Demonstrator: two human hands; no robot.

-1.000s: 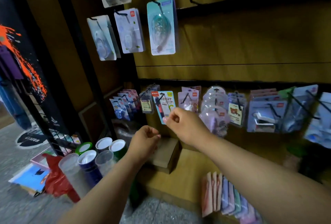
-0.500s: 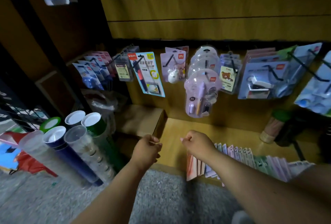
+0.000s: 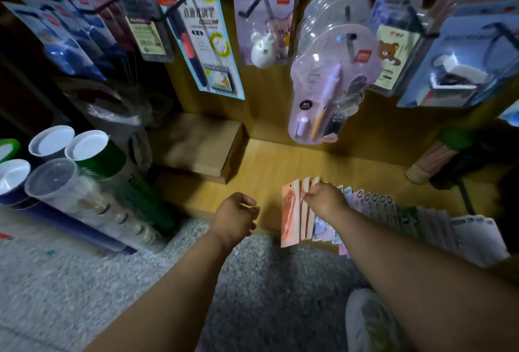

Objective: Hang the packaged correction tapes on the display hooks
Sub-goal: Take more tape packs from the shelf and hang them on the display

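A row of packaged correction tapes (image 3: 373, 211) stands on edge along the front of the wooden shelf (image 3: 269, 166). The right hand (image 3: 327, 200) rests at the row's left end, its grip pinched on the top edges of the pink packs. The left hand (image 3: 236, 218) hovers left of the row, fingers loosely curled, holding nothing. Stocked display hooks (image 3: 252, 4) hang above the row.

Right hand (image 3: 325, 200) fingertips (behind packages (image 3: 304, 211))
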